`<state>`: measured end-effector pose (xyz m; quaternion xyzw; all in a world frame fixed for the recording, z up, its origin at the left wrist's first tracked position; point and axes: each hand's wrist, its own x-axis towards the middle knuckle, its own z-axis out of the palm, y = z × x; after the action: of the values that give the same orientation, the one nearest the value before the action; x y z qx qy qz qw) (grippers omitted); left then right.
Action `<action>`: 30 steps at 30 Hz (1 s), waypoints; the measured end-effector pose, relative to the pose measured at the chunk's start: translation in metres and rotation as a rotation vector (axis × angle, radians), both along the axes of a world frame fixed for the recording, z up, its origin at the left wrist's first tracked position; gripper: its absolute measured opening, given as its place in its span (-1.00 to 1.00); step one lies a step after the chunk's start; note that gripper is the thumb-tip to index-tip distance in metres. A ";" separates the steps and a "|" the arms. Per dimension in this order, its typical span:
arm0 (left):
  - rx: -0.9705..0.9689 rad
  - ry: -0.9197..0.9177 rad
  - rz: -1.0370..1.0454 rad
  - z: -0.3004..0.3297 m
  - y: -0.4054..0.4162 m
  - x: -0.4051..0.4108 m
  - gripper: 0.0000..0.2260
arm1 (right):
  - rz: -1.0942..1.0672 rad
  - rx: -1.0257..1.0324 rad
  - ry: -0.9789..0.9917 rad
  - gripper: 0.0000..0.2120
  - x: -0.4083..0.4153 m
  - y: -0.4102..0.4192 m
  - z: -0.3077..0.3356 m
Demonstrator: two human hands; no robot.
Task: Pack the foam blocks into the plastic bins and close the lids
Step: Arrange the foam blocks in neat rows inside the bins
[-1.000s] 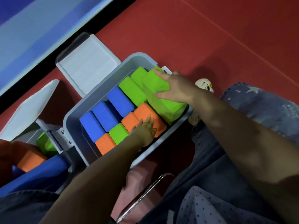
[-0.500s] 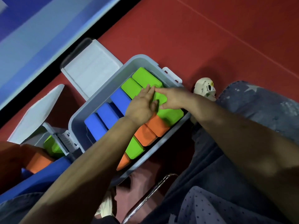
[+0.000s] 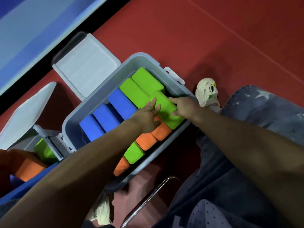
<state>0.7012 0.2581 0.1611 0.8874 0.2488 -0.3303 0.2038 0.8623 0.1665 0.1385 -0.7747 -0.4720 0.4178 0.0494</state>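
An open grey plastic bin (image 3: 98, 94) on the red floor holds rows of blue (image 3: 121, 102), green (image 3: 141, 89) and orange foam blocks (image 3: 162, 131). One green block (image 3: 166, 106) lies slanted on top of the orange ones by the bin's right wall. My left hand (image 3: 146, 116) presses on it with straight fingers. My right hand (image 3: 184, 107) holds the block's right edge, thumb on top and fingers over the side. The bin's translucent lid (image 3: 85, 69) lies on the floor behind it.
A second grey bin (image 3: 49, 142) at the left holds a green and an orange block, with its lid (image 3: 28, 112) tilted up. A white shoe (image 3: 208, 94) sits right of the bin. A metal chair tube (image 3: 148, 198) and my legs fill the bottom.
My right hand lowered the green block from above the bin onto the orange row. My left hand moved from the orange blocks up onto that green block.
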 end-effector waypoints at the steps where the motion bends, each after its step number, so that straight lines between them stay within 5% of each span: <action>1: -0.008 0.008 -0.005 -0.003 0.002 0.000 -0.34 | 0.013 -0.006 0.000 -0.24 0.003 0.003 -0.001; 24: 0.035 0.245 -0.106 -0.043 0.015 0.025 -0.31 | -0.065 -0.177 0.060 -0.19 0.003 0.022 -0.063; 30: -0.099 0.096 0.112 -0.014 0.012 0.010 -0.52 | -0.077 -0.104 -0.150 -0.63 -0.018 0.030 -0.044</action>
<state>0.7108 0.2701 0.1475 0.8441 0.2910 -0.3725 0.2532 0.8439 0.1965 0.0948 -0.8229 -0.4222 0.3802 -0.0104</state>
